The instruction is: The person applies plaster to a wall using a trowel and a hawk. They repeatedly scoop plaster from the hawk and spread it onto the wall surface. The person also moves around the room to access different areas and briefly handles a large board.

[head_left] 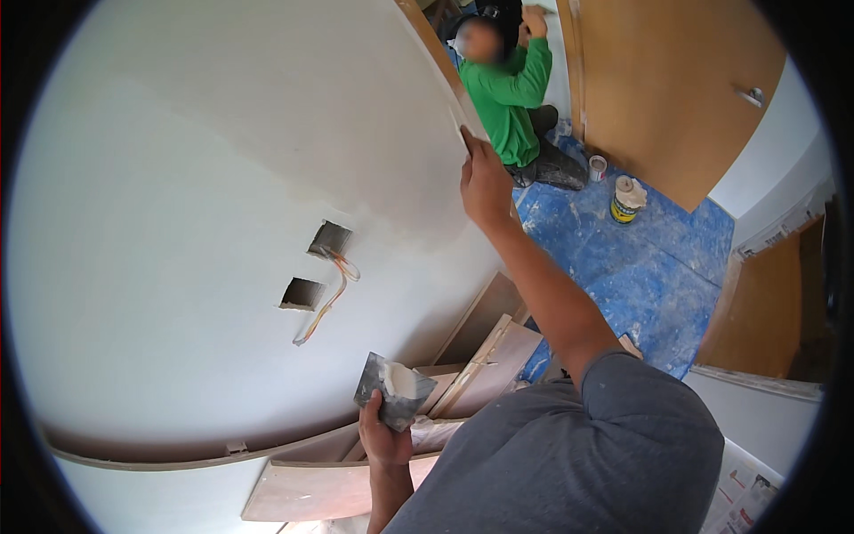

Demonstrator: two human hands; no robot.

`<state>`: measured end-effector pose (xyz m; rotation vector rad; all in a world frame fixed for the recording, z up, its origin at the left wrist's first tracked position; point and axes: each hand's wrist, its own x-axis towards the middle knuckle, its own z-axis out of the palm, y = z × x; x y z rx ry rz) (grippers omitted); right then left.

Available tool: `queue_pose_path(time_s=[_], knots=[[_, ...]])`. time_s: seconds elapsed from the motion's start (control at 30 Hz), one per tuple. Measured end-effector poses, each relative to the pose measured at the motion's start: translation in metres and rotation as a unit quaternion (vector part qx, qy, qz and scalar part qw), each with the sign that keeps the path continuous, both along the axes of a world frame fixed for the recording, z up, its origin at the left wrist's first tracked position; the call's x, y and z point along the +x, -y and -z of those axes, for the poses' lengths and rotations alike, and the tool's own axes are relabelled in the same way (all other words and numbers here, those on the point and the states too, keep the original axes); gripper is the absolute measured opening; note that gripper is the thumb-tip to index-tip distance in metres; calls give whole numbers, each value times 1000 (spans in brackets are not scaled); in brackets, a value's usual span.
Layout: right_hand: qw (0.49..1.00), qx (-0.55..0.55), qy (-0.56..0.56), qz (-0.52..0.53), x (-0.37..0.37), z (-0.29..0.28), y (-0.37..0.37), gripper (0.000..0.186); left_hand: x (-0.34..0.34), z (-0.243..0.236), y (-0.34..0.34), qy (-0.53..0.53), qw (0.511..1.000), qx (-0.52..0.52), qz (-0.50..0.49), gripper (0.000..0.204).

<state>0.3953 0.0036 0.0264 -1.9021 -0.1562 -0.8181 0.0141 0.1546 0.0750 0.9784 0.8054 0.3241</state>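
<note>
My right hand (487, 178) is raised to the wooden edge (427, 49) of the pale wall (178, 142), fingers closed on a filling knife (466, 138) whose blade lies at that edge. Lower down, my left hand (384, 432) grips a grey square plate (374, 378) with a lump of off-white filler (400, 381) on it. The wall has two square cut-outs (329, 238), one above the other, with loose wires (342, 289) hanging beside them.
A person in green (503, 102) kneels beyond the wall edge, hands raised. A wooden door (676, 98), a small tin (598, 168) and a bucket (627, 206) stand on blue floor sheeting (649, 276). Loose boards (480, 365) lean along the wall's foot.
</note>
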Motion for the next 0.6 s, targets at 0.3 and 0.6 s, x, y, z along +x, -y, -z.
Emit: queue_pose_path(time_s=[0.3,0.6], knots=[[998,-7,-41,-37,-11,11,-35,75,6,8,-2,1,1000,-18,4,31],[971,-28,-50,-232,-123,8,-66,81,36,0,2,28,998,13,56,31]])
